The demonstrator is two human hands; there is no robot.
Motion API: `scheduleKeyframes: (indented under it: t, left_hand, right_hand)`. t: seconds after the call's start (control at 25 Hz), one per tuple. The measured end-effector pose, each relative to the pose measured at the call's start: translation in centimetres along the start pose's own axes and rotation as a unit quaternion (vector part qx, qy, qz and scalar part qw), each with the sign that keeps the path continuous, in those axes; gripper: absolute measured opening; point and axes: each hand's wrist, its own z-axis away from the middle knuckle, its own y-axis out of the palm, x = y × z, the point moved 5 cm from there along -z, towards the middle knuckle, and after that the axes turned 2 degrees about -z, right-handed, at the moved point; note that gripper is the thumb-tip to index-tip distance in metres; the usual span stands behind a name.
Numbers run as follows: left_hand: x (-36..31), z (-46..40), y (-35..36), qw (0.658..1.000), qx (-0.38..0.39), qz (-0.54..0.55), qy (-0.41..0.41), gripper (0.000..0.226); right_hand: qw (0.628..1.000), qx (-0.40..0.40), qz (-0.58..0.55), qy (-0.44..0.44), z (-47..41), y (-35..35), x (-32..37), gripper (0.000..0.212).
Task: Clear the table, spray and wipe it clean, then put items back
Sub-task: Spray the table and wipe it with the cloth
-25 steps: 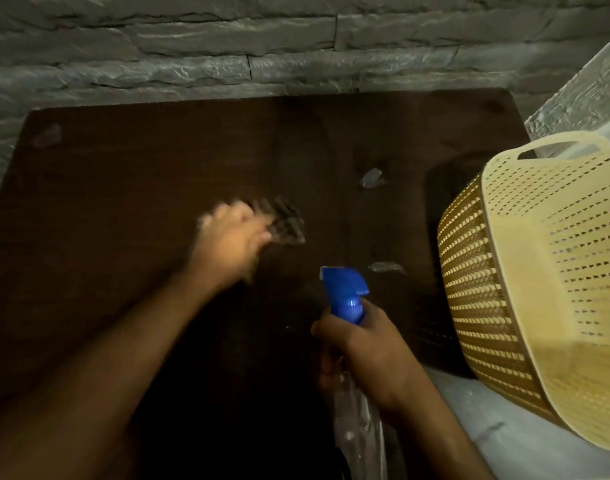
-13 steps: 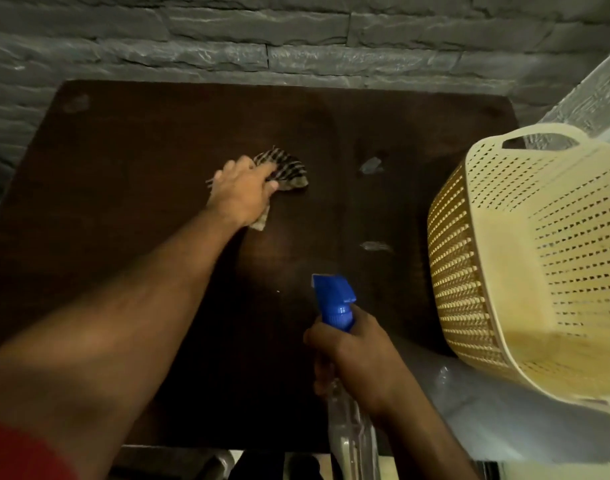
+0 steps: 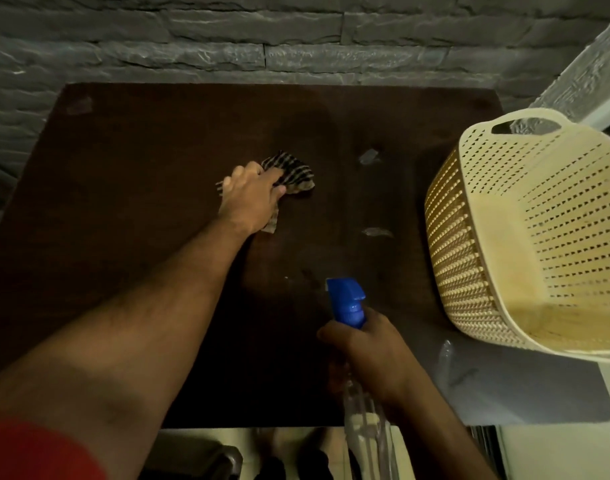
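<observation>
Fingers (image 3: 243, 173) of the left hand (image 3: 250, 199) curl over a bunched striped cloth (image 3: 291, 173), pressing it onto the dark worktop (image 3: 123, 202) near its middle. Most of the cloth sticks out to the right of the knuckles, toward the far right corner, and a tail trails back under the wrist. Two pale wet patches (image 3: 368, 156) lie further right, between the cloth and the right edge, one nearer the far edge and one nearer the front; the left hand is the closer one to both. Nearer the front edge, the right hand (image 3: 366, 355) grips a clear spray bottle (image 3: 362, 410) by the neck, its blue nozzle (image 3: 347, 301) pointing left across the worktop. A cream perforated basket (image 3: 470, 271) hangs over the right edge, seemingly empty. Wiping appears under way, with a rightward sweep likely to reach the patches.
</observation>
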Motion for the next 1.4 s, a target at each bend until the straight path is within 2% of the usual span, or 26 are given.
scheduleKeyframes:
  t: [0.08, 0.12, 0.24, 0.32, 0.36, 0.44, 0.52, 0.6, 0.64, 0.68, 0.76, 0.8, 0.92, 1.0, 1.04, 1.12, 1.2, 1.24, 1.32, 1.4]
  left_hand:
    - [-1.2, 0.5, -0.3, 1.000, 0.017, 0.021, -0.002, 0.035]
    - [-2.6, 1.6, 0.0, 0.999, 0.029, 0.033, 0.024, 0.035]
    - [-5.5, 9.7, 1.0, 0.979, 0.062, 0.043, 0.189, 0.038]
    - [-2.5, 14.6, 1.0, 0.964, 0.066, 0.031, 0.257, 0.039]
    - [-0.4, 14.1, 0.8, 0.968, 0.063, 0.021, 0.242, 0.038]
    - [1.4, 9.3, 0.5, 0.990, 0.053, 0.007, 0.133, 0.036]
    - [-0.9, 4.2, 0.0, 0.997, 0.038, 0.033, 0.052, 0.037]
    - [-5.3, 4.7, 0.4, 0.995, 0.059, 0.046, 0.071, 0.038]
    - [-6.6, 7.3, 0.8, 0.989, 0.074, 0.047, 0.122, 0.039]
    - [-6.4, 10.8, 1.1, 0.980, 0.073, 0.044, 0.181, 0.039]
    - [-3.1, 15.2, 0.9, 0.972, 0.071, 0.034, 0.221, 0.038]
    - [-1.6, 14.4, 0.6, 0.975, 0.054, 0.034, 0.213, 0.038]
    - [-0.6, 6.5, 0.6, 0.997, 0.034, 0.028, 0.059, 0.038]
    - [-3.6, 5.7, 0.3, 0.998, 0.032, 0.033, 0.041, 0.038]
    - [-5.0, 7.9, 1.0, 0.996, 0.049, 0.037, 0.067, 0.038]
    - [-5.8, 15.4, 1.8, 0.979, 0.081, 0.034, 0.184, 0.039]
    - [-3.2, 19.4, 1.1, 0.973, 0.069, 0.051, 0.215, 0.037]
    - [-1.9, 18.0, 1.1, 0.979, 0.048, 0.042, 0.192, 0.035]
    - [-0.5, 12.4, 1.0, 0.996, 0.023, 0.025, 0.080, 0.036]
    - [-2.4, 8.6, 0.6, 0.999, 0.010, 0.043, 0.003, 0.038]
  right_hand:
    - [0.999, -0.010, -0.026, -0.015, 0.4, 0.7, 0.0, 0.018]
    - [0.999, -0.022, -0.040, -0.024, 0.6, 1.1, 0.1, 0.017]
    - [0.995, -0.049, -0.067, -0.048, 1.0, 1.8, 0.2, 0.017]
    - [0.995, -0.054, -0.069, -0.058, 1.0, 1.7, -0.1, 0.017]
    - [0.995, -0.056, -0.066, -0.057, 1.0, 1.5, -0.3, 0.018]
    - [0.995, -0.064, -0.054, -0.049, 1.2, 1.3, -1.0, 0.020]
    - [0.994, -0.073, -0.064, -0.046, 1.4, 1.7, -1.5, 0.017]
    - [0.993, -0.080, -0.070, -0.056, 1.7, 2.0, -1.6, 0.013]
    - [0.993, -0.079, -0.069, -0.060, 2.0, 2.2, -1.6, 0.012]
    - [0.993, -0.076, -0.070, -0.063, 2.3, 2.2, -1.6, 0.013]
    - [0.993, -0.070, -0.080, -0.060, 2.9, 1.9, -1.8, 0.016]
    - [0.993, -0.065, -0.083, -0.055, 3.0, 1.9, -1.9, 0.018]
    - [0.994, -0.065, -0.080, -0.044, 2.7, 1.8, -3.0, 0.019]
    - [0.995, -0.067, -0.072, -0.035, 2.6, 1.9, -3.8, 0.019]
    - [0.995, -0.067, -0.067, -0.031, 2.9, 1.9, -4.1, 0.018]
    - [0.996, -0.056, -0.059, -0.024, 3.6, 2.0, -4.3, 0.018]
    - [0.997, -0.047, -0.051, -0.022, 4.1, 1.9, -4.6, 0.017]
    - [0.998, -0.044, -0.042, -0.023, 4.1, 1.7, -4.9, 0.017]
    - [0.999, -0.035, -0.030, -0.014, 4.0, 1.4, -5.5, 0.019]
    - [0.999, -0.034, -0.033, -0.006, 4.2, 1.1, -5.7, 0.020]
